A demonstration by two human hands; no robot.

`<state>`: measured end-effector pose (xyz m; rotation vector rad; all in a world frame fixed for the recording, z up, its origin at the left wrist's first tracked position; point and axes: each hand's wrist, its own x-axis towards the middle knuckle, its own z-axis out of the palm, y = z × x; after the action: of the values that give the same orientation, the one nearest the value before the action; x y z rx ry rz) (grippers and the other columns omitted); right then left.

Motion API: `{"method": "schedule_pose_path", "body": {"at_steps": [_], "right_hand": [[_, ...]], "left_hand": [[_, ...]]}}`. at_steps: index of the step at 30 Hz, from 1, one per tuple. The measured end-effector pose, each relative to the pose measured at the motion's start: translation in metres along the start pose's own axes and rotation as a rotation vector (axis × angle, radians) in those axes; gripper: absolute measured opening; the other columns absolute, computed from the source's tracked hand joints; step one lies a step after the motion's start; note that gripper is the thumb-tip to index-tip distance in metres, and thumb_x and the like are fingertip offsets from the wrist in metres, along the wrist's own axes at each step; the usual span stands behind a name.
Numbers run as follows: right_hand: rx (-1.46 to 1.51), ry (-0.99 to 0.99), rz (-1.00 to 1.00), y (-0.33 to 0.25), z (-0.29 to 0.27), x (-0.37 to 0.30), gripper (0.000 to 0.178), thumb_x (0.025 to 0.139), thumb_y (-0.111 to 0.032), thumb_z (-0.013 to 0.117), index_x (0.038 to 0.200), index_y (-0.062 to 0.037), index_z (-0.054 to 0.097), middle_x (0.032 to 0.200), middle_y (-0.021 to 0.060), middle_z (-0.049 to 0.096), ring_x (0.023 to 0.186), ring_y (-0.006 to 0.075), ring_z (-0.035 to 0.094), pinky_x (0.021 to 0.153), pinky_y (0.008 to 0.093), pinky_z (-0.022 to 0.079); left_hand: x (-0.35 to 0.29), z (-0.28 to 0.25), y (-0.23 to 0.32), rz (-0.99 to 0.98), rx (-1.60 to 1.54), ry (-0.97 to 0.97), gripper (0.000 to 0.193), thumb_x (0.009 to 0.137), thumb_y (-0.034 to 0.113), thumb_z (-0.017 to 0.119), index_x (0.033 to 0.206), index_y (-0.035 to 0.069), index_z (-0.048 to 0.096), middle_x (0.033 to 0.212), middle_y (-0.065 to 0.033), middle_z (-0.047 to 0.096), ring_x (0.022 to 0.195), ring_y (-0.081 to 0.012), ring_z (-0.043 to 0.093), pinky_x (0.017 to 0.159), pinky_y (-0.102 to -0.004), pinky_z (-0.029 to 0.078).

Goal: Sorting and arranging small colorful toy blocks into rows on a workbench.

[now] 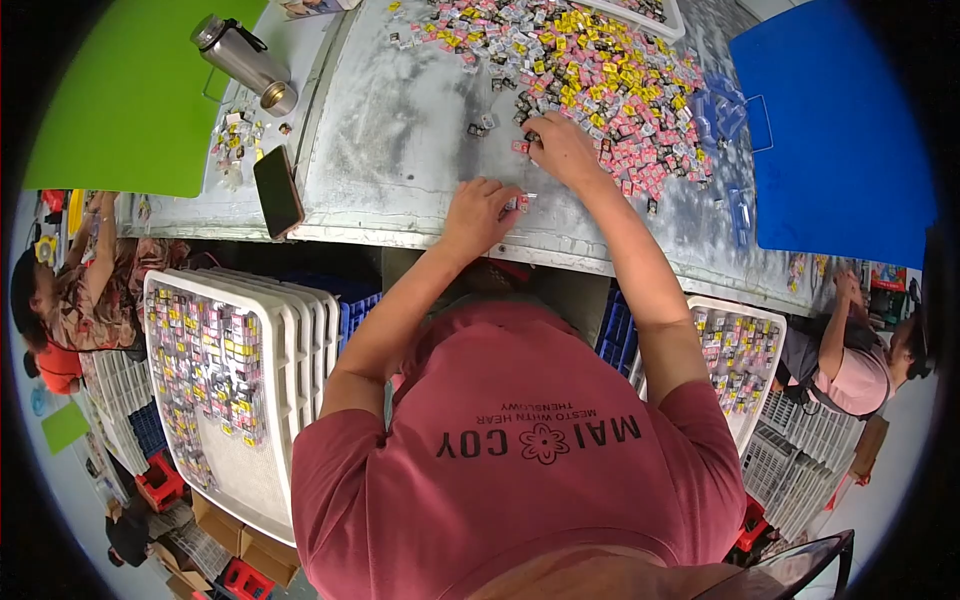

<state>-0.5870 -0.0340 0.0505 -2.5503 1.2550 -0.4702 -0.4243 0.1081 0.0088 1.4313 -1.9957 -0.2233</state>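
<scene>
Well left of the heap, a smooth, matte green panel (110, 90) slopes beside the worktable. Nearer the wearer than the heap, and left of it, stands a ribbed white plastic tray (225, 480) of small blocks. Also left of the heap lie a cylindrical brushed-steel flask (245, 58) and a flat, glossy phone (278, 192). The left hand (473, 215), just short of the heap, pinches a small red-and-white block (521, 203). The right hand (563, 150) curls at the near-left edge of the heap (625, 85) of hard, squarish, multicoloured blocks; I cannot tell whether its fingertips grip one. Right of the heap rises a flat blue panel (840, 130).
</scene>
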Motion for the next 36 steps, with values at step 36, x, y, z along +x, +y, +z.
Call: {"method": "schedule_pose_path", "body": {"at_steps": [36], "right_hand": [[0.212,0.078,-0.094,-0.024,-0.004,-0.094,0.026,0.083,-0.009,0.076,0.109,-0.0068,0.075,0.107,0.0092,0.066,0.101,0.0308,0.065,0.086,0.0402,0.053]], "left_hand": [[0.008,-0.009,-0.011,-0.251,-0.225,0.056,0.033,0.076,0.016,0.084,0.104,0.005,0.072,0.097,-0.0108,0.064,0.086,-0.0295,0.064,0.079,-0.0412,0.052]]}}
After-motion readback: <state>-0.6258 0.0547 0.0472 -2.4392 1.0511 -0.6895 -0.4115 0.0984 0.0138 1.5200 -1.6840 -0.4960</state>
